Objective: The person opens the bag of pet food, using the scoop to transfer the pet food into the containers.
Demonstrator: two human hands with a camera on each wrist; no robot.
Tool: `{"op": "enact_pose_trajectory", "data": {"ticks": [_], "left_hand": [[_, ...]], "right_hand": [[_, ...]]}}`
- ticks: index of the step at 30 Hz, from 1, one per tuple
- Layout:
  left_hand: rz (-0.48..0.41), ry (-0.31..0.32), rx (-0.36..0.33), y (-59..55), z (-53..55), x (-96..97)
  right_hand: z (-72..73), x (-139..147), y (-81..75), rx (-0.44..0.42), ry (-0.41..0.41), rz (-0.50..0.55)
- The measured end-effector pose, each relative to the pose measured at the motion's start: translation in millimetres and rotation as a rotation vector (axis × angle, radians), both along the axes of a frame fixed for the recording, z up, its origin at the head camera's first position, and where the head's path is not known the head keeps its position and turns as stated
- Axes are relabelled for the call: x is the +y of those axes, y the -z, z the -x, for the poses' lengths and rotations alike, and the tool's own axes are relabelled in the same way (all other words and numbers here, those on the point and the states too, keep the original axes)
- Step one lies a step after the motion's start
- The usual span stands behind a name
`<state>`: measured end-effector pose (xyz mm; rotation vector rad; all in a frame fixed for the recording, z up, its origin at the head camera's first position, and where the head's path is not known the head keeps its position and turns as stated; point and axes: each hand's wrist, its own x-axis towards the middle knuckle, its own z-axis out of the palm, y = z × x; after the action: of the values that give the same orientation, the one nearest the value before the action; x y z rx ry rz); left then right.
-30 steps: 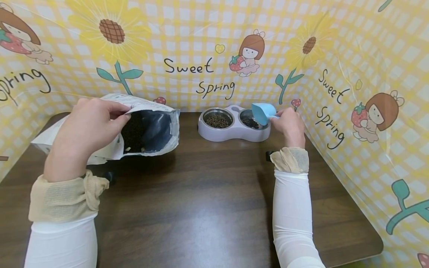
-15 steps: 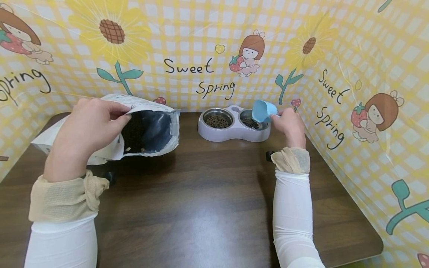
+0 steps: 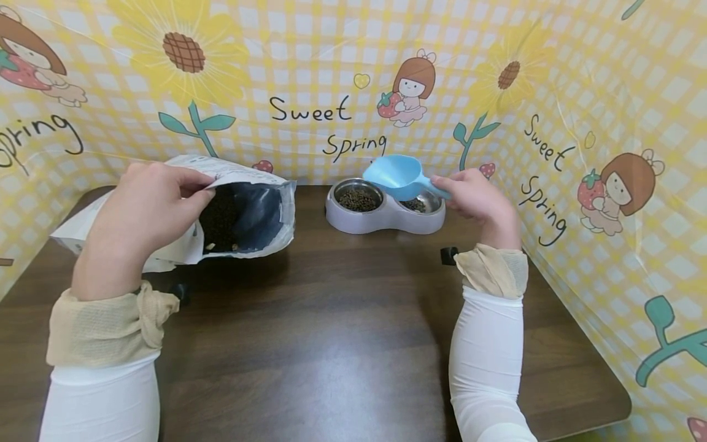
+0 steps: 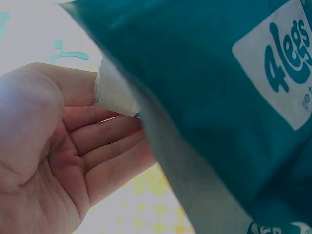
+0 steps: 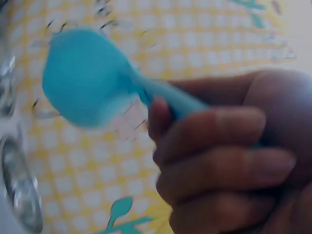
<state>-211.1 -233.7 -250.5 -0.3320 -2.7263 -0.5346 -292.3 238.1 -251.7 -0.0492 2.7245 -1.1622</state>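
Observation:
My left hand (image 3: 149, 215) pinches the upper edge of an open bag of pet food (image 3: 248, 248) between thumb and fingers. Dark kibble (image 3: 220, 224) lies inside the bag's silvery lining, and its teal printed side (image 4: 204, 87) fills much of the left wrist view. My right hand (image 3: 477, 199) grips a light blue scoop (image 3: 394, 173) by its handle, the fingers curled round it in the right wrist view. The scoop is held over the lilac double pet bowl (image 3: 359, 224), its visible inside bare. Kibble (image 3: 358, 199) sits in the left steel bowl, some more (image 3: 413, 205) in the right one.
All this stands on a dark brown wooden table (image 3: 342, 319). Yellow checked cloth (image 3: 309, 67) with printed flowers and figures rises right behind the bowls and along the right side. The table's rounded front corner (image 3: 621, 405) shows at the lower right.
The scoop has come up from the right bowl and swung left, turning from tipped-down to mouth-up. My right wrist has turned and shifted slightly right. The left hand and bag stay put.

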Motion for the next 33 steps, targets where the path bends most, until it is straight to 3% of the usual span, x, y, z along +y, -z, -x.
{"op": "enact_pose_trajectory", "data": {"ticks": [6,9,12,17,21,28,33], "left_hand": [[-0.003,0.003,0.008,0.3,0.3,0.7],[0.001,0.001,0.006,0.2,0.6,1.1],[0.005,-0.001,-0.002,0.0,0.6,1.4],[0.006,-0.007,-0.013,-0.2,-0.2,1.6],[0.008,-0.015,-0.026,-0.5,-0.9,1.6],[0.005,-0.021,-0.038,-1.7,-0.1,1.9],[0.011,-0.018,-0.042,-1.2,0.3,1.6]], "right_hand": [[-14.6,-9.4,-8.7,-0.04,-0.282,0.166],[-16.4,-22.2,-7.5,-0.042,-0.418,0.159],[-18.5,-45.3,-6.6,-0.001,-0.494,0.099],[-23.4,-97.2,-3.2,0.133,-0.566,-0.045],[-29.4,-135.6,4.1,0.178,-0.612,-0.11],[-41.5,-183.0,19.4,0.315,-0.531,-0.277],[-47.5,-207.9,38.1,0.518,-0.542,-0.401]]}}
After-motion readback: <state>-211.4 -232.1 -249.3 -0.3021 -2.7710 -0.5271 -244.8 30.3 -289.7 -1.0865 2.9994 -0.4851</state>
